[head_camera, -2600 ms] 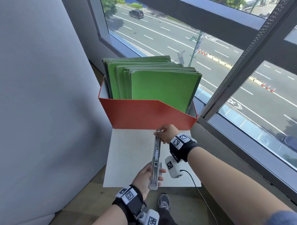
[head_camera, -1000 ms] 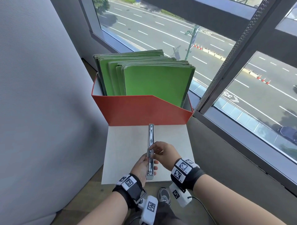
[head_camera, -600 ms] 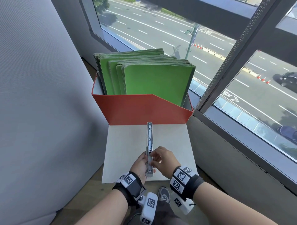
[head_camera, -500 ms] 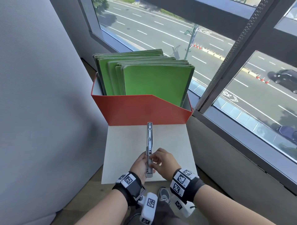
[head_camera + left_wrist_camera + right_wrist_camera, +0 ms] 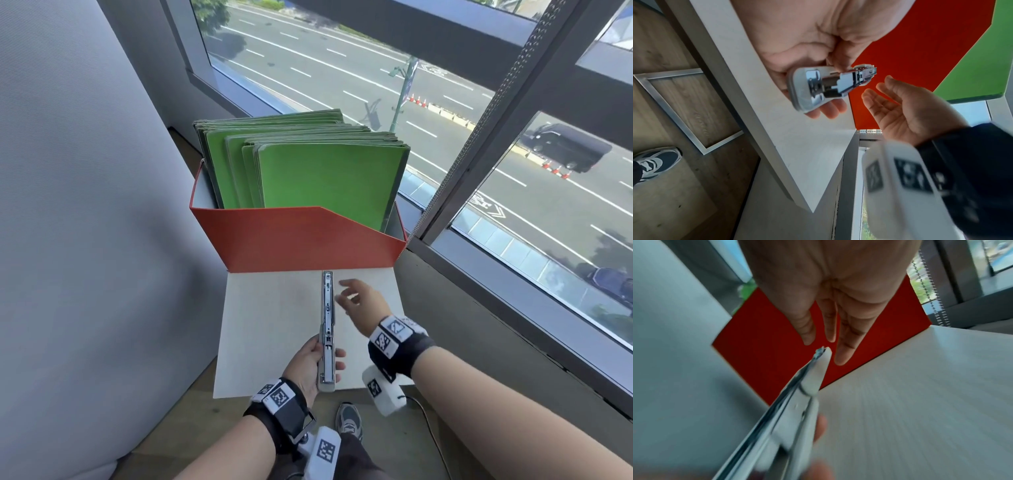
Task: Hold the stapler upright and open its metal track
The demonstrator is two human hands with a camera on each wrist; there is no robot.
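The left hand (image 5: 310, 363) holds the near end of a long stapler (image 5: 327, 329). The right hand (image 5: 363, 301) is spread beside it, touching nothing.

Bare white tabletop (image 5: 274, 318) lies open at centre frame on both sides of the held stapler (image 5: 327, 329) — the red file box (image 5: 294, 240) of green folders (image 5: 325, 181) blocks the far edge, the grey partition (image 5: 85, 205) walls off the left, and the window frame (image 5: 479, 260) hems the right.

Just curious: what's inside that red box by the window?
The red box holds upright green folders, tops sticking out. Its front wall hides their lower parts and the bottom.
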